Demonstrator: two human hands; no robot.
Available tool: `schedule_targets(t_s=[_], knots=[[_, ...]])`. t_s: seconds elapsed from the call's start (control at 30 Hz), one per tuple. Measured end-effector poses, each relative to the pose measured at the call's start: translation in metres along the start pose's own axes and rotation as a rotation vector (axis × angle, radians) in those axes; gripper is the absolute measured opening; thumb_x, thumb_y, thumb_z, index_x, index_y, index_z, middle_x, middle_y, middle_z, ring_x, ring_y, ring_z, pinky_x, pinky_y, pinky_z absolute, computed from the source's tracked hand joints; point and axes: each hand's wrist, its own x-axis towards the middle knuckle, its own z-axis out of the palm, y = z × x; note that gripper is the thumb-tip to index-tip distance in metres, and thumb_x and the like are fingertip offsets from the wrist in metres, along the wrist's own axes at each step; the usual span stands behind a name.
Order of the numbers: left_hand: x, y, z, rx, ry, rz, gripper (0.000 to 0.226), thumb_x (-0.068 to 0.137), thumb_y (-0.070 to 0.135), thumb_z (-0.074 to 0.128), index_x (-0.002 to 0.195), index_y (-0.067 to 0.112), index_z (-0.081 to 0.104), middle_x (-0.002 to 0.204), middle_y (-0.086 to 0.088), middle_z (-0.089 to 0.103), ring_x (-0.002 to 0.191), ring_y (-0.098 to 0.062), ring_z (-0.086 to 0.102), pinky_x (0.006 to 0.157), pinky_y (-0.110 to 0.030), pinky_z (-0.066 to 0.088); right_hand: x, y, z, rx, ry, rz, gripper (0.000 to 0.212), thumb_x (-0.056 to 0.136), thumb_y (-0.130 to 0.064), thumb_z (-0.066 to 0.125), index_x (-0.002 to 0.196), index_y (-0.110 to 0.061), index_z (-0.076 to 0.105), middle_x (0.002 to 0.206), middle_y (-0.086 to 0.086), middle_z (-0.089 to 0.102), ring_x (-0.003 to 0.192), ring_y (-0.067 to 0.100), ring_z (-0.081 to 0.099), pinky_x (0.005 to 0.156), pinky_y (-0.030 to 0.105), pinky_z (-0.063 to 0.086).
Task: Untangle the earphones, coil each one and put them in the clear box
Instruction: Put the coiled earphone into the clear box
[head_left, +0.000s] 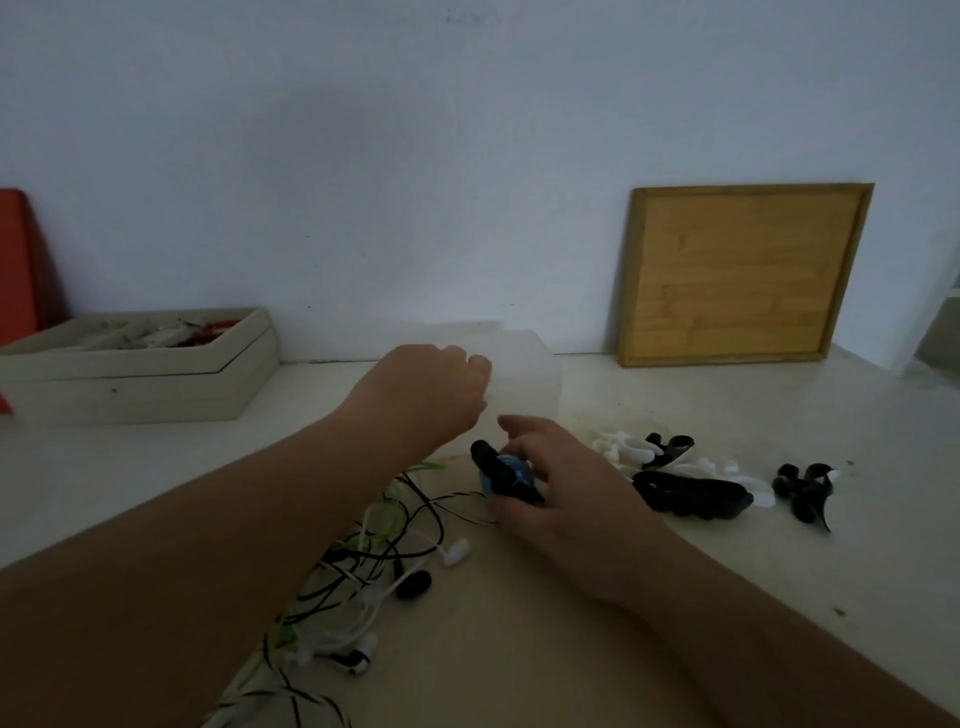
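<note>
Far left, a red flat panel (15, 260) stands against the pale wall. Beside it is a beige shallow compartment tray (135, 379) with small mixed contents too blurred to identify. On the pale matt tabletop (519, 623) lies a tangle of thin earphone cables (363, 561), black, white, green and black-and-white striped, with glossy earbuds. It lies under and just right of the left forearm. Its long axis runs diagonally from the bottom edge up toward the right hand. The left hand (436, 389) has its back to the camera and its fingers curled downward at the near rim of the clear box. Whether it grips anything cannot be told. The clear box (524, 374), frosted plastic with rounded corners, stands by the wall, partly hidden behind that hand. The right hand (545, 483), just in front of the box, holds a small black-and-blue bundle (501, 475) between thumb and curled fingers. The bundle's black end points up and left, and a striped cable trails from it into the tangle. To the right is a loose heap of white and black plastic pieces (675, 478), then a separate black cluster (802, 491). A square wooden framed board (743, 275) leans on the wall behind.
</note>
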Motion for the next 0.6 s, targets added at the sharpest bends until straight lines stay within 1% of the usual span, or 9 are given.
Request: schedule_targets(t_s=[0.07,0.1,0.2,0.3,0.37,0.4,0.47,0.53,0.6], knots=[[0.004,0.000,-0.001,0.086,-0.034,0.072,0.023,0.104,0.024,0.037,0.117,0.009,0.048,0.104,-0.008,0.062,0.086,-0.025,0.064,0.061,-0.032,0.038,0.003,-0.003,0.004,-0.085,-0.043,-0.035,0.024,0.091,-0.037,0.063,0.112,-0.025,0.059,0.158,-0.020,0.022,0.123,0.001,0.047,0.092,0.015,0.038],[0.006,0.000,-0.001,0.117,-0.052,0.103,0.021,0.103,0.020,0.038,0.117,0.008,0.048,0.104,-0.009,0.062,0.086,-0.025,0.064,0.062,-0.032,0.037,0.005,-0.003,0.006,-0.124,-0.054,-0.044,0.023,0.092,-0.037,0.062,0.112,-0.024,0.059,0.160,-0.020,0.016,0.125,0.004,0.048,0.092,0.017,0.040],[0.007,-0.002,-0.002,0.144,-0.077,0.153,0.021,0.102,0.015,0.035,0.116,0.005,0.048,0.104,-0.011,0.063,0.087,-0.025,0.063,0.064,-0.031,0.036,0.007,-0.004,0.010,-0.176,-0.065,-0.053,0.023,0.093,-0.036,0.060,0.112,-0.023,0.057,0.162,-0.020,0.008,0.137,0.010,0.040,0.103,0.026,0.042],[0.007,-0.009,-0.003,0.162,-0.013,0.185,0.025,0.104,0.021,0.032,0.114,0.005,0.049,0.100,-0.010,0.064,0.083,-0.026,0.064,0.063,-0.033,0.040,0.007,-0.002,0.011,-0.155,-0.065,-0.050,0.022,0.093,-0.036,0.060,0.111,-0.024,0.057,0.162,-0.022,0.008,0.132,0.009,0.046,0.098,0.024,0.043],[0.007,-0.020,-0.008,0.085,0.009,0.178,0.031,0.106,0.028,0.029,0.116,0.006,0.049,0.097,-0.009,0.064,0.082,-0.026,0.064,0.065,-0.034,0.044,0.006,-0.001,0.011,-0.115,-0.039,-0.047,0.021,0.093,-0.037,0.061,0.110,-0.025,0.058,0.158,-0.021,0.019,0.121,0.005,0.051,0.091,0.018,0.042],[0.006,-0.026,-0.013,-0.005,0.016,0.147,0.032,0.106,0.031,0.029,0.117,0.008,0.048,0.097,-0.008,0.064,0.083,-0.027,0.063,0.067,-0.035,0.047,0.006,-0.001,0.010,-0.075,-0.011,-0.037,0.021,0.092,-0.038,0.061,0.109,-0.025,0.059,0.152,-0.019,0.029,0.114,0.001,0.051,0.087,0.014,0.041],[0.006,-0.038,-0.021,-0.222,0.066,0.038,0.033,0.104,0.036,0.031,0.117,0.012,0.049,0.097,-0.008,0.065,0.082,-0.027,0.061,0.073,-0.040,0.051,0.007,-0.006,0.006,0.023,0.077,0.005,0.017,0.092,-0.040,0.060,0.102,-0.027,0.060,0.125,-0.013,0.046,0.097,-0.003,0.050,0.077,0.011,0.041],[0.009,-0.046,-0.024,-0.363,0.200,-0.057,0.034,0.102,0.041,0.038,0.116,0.014,0.052,0.097,-0.007,0.066,0.081,-0.026,0.061,0.074,-0.042,0.052,0.010,-0.016,-0.004,0.103,0.198,0.051,0.015,0.092,-0.043,0.057,0.089,-0.029,0.060,0.102,-0.008,0.051,0.082,0.000,0.051,0.067,0.014,0.038],[0.014,-0.052,-0.024,-0.447,0.317,-0.128,0.032,0.100,0.042,0.047,0.113,0.015,0.057,0.096,-0.006,0.066,0.082,-0.026,0.061,0.074,-0.041,0.051,0.019,-0.029,-0.020,0.138,0.267,0.067,0.025,0.092,-0.043,0.054,0.081,-0.023,0.063,0.084,0.002,0.058,0.068,0.009,0.052,0.061,0.023,0.037]])
